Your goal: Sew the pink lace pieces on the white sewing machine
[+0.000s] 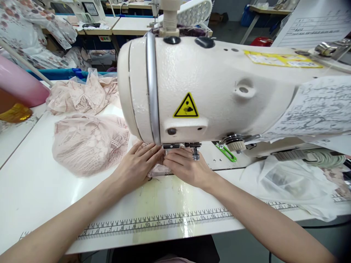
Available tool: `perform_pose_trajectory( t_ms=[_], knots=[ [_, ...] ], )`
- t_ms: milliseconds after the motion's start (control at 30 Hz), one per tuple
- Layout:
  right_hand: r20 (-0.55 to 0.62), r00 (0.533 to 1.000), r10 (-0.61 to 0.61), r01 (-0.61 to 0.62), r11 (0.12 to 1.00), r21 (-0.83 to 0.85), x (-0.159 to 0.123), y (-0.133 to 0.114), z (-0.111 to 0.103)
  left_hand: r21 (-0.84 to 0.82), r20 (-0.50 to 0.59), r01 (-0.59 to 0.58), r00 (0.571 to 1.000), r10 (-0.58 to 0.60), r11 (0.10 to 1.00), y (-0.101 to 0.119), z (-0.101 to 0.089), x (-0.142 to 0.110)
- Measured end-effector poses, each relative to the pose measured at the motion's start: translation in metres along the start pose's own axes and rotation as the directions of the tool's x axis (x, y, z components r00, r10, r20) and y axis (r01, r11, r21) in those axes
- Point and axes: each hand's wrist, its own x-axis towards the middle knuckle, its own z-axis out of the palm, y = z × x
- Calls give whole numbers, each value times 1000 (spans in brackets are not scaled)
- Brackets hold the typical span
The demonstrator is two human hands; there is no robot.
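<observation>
A white sewing machine [219, 84] stands over the table, and both hands lie close together under its needle end. My left hand [139, 160] rests on pink lace fabric [161, 170], fingers stretched out and pointing toward the presser area. From the other side, my right hand [188, 166] lies on the same lace, its fingers extended side by side. The machine head hides some fingertips, the needle and the presser foot. To the left, a bunched heap of pale pink lace [90, 142] spreads beside my left hand.
More lace [82, 93] lies behind the heap. Green thread snips [226, 151] rest right of the needle area. White sheer cloth [290, 182] hangs over the right front edge. A printed ruler [159, 223] runs along the front. A pink cone [22, 80] stands left. A person's patterned sleeve [46, 22] shows behind.
</observation>
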Motion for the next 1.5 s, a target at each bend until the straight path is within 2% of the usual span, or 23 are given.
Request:
perform_pose_trajectory(
  t_ms=[167, 433, 733, 833, 1000, 1133, 1233, 1500],
  knots=[
    [-4, 1000, 21, -21, 998, -54, -2, 2, -2, 1, -28, -2, 1000, 2, 1000, 1, 1, 0],
    [92, 989, 117, -112, 992, -59, -6, 4, -4, 53, -35, -22, 999, 24, 998, 2, 0, 1],
    [228, 942, 247, -222, 966, -132, -6, 3, -9, 58, -17, 11, 1000, -10, 998, 2, 0, 3],
    [183, 956, 228, -198, 966, -169, -6, 3, -8, 47, -38, 3, 999, -1, 999, 1, 3, 1],
    [51, 992, 118, -105, 974, -203, -3, 1, -7, 28, -136, -68, 988, 71, 997, -3, 2, -4],
    [75, 996, 42, -34, 994, -101, 1, 1, -3, 23, -102, -115, 988, 116, 993, -10, -4, -6],
    [90, 996, 29, -25, 999, -46, 2, -1, 1, 12, -107, -112, 988, 113, 994, -14, -4, -7],
    [48, 998, 50, -46, 995, -83, 3, -7, 5, 20, -111, -75, 991, 77, 997, -13, -4, -7]
  ],
)
